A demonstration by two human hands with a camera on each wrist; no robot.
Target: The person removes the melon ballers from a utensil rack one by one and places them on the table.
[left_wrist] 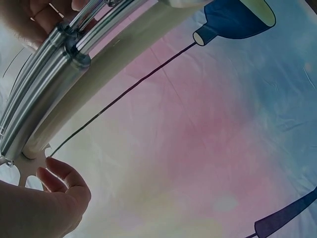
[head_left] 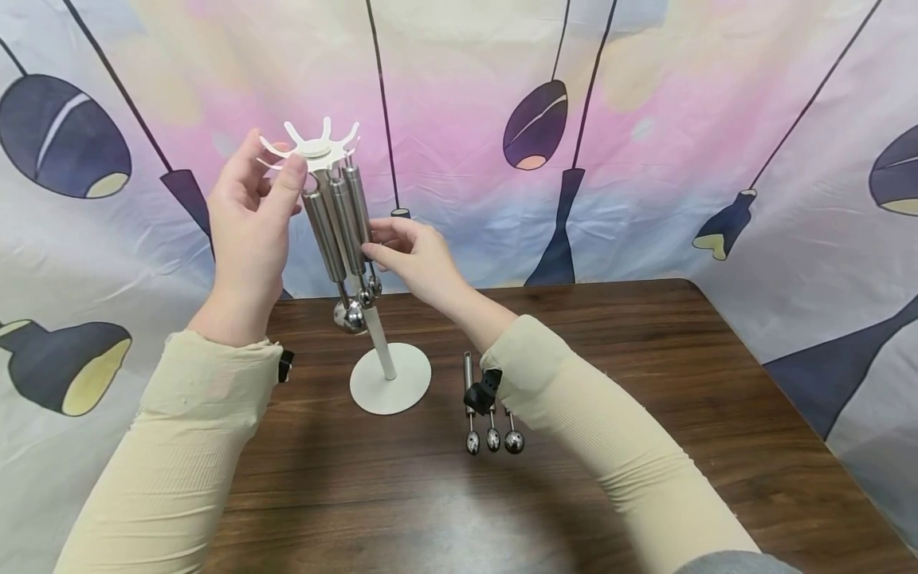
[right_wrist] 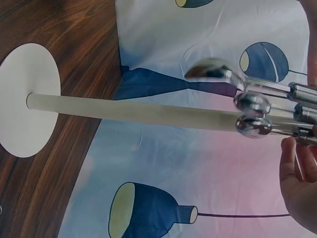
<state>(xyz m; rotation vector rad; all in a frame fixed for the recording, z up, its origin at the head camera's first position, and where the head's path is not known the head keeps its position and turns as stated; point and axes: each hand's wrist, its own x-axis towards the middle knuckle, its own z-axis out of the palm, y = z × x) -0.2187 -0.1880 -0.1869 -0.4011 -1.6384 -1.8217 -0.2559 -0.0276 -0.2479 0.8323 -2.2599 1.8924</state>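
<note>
Wooden table (head_left: 430, 510); rack (head_left: 314, 149) in left fingers (head_left: 288, 185); utensil (head_left: 357, 199) in right fingers (head_left: 389, 256)

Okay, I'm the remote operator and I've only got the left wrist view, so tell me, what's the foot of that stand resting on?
Observer: Its round white base rests on a dark wooden table.
Operator: I can't see that table at all. Any utensils lying on it?
Observer: Yes, the head view shows three metal utensils to the right of the base, partly hidden by the right wrist.
</note>
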